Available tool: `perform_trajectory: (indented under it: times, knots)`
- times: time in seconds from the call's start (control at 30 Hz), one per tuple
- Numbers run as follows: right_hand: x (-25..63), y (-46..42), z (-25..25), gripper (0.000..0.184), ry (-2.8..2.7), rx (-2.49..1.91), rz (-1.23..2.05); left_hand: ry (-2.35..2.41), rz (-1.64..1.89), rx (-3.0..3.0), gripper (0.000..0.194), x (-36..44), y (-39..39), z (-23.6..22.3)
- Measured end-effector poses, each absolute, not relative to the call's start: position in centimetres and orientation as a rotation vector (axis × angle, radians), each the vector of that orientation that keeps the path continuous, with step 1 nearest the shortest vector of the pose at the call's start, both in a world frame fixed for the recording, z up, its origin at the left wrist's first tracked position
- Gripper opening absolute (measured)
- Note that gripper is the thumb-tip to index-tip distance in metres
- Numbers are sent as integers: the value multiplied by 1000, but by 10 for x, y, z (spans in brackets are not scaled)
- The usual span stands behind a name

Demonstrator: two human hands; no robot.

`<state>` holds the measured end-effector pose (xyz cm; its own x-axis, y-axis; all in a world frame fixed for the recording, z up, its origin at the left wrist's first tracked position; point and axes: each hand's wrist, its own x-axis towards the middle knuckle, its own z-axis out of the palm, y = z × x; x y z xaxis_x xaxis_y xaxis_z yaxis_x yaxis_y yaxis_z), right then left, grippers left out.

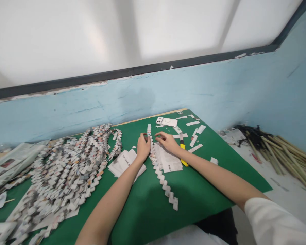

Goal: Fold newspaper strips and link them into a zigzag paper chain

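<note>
A zigzag chain of folded newspaper strips lies on the green table, running from near the front edge up to my hands. At its far end, my left hand pinches the chain, its fingers closed around the last links. A flat paper strip sticks out beyond those fingertips. Just right of the chain is my right hand, its thumb and forefinger bent but apart, with nothing visible between them. Under the right hand lies a stack of newspaper sheets. Beside its wrist rests a yellow utility knife, partly hidden by the forearm.
A large heap of folded paper chains covers the table's left side. More newspaper pieces lie by my left forearm. A white phone and loose paper strips are at the back right. Bamboo poles lie on the floor.
</note>
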<state>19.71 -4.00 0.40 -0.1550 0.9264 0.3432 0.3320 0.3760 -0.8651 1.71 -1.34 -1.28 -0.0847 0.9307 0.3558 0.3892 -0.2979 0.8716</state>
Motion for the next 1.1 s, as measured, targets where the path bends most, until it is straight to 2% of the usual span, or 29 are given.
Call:
perform_trajectory:
  times: [0.13, 0.2, 0.47, 0.73, 0.93, 1.1]
  knots:
    - [197, -42, 4, 25, -1700, -1116, 773, 1458, 1244, 1828, 48, 20, -13, -17]
    - [197, -43, 4, 24, -1686, -1093, 813, 1493, 1175, 1877, 53, 20, -12, -18]
    - [196, -40, 1, 29, -1544, -1070, 918, 1429, 1334, 1629, 48, 15, -9, -12]
    - [197, -41, 4, 34, -1676, -1104, 890, 1140, 1364, 1395, 53, 9, -2, -12]
    - [195, -38, -2, 26, -1956, -1137, 756, 967, 1373, 1277, 50, 5, 0, -10]
    - [195, -36, -7, 27, -1943, -1308, 529, 875, 1346, 1057, 59, 1, 5, -9]
